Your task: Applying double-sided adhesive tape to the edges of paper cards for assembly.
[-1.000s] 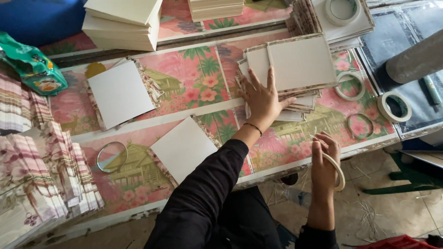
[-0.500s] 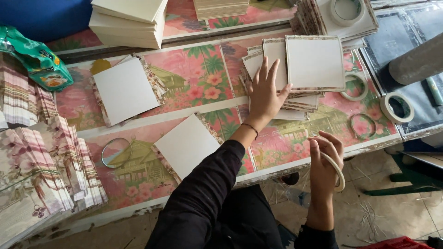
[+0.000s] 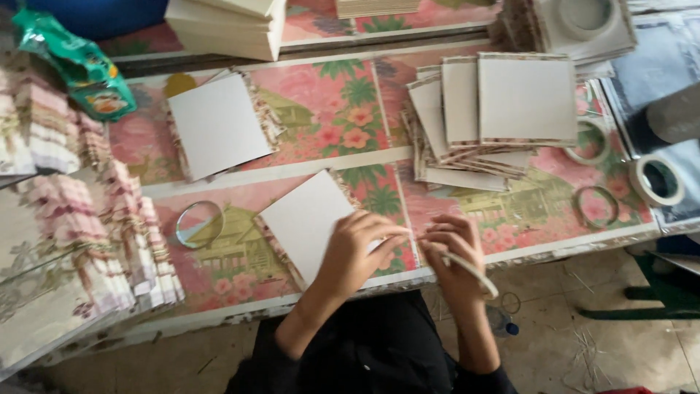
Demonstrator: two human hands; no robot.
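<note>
Near table edge, centre: square white card (image 3: 310, 219), tilted, on floral covering. Left hand (image 3: 357, 252), fingers loosely spread, rests on it. Right hand (image 3: 453, 252) curled around tape ring (image 3: 470, 268), just beside.

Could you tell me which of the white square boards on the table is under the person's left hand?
The single board at the table's near edge; the left hand rests on its right corner. The others lie farther back.

Soft, even daylight fills the scene, with only faint shadows. The whole frame is slightly blurred, most at the left and far edges; the white boards look washed out.
</note>
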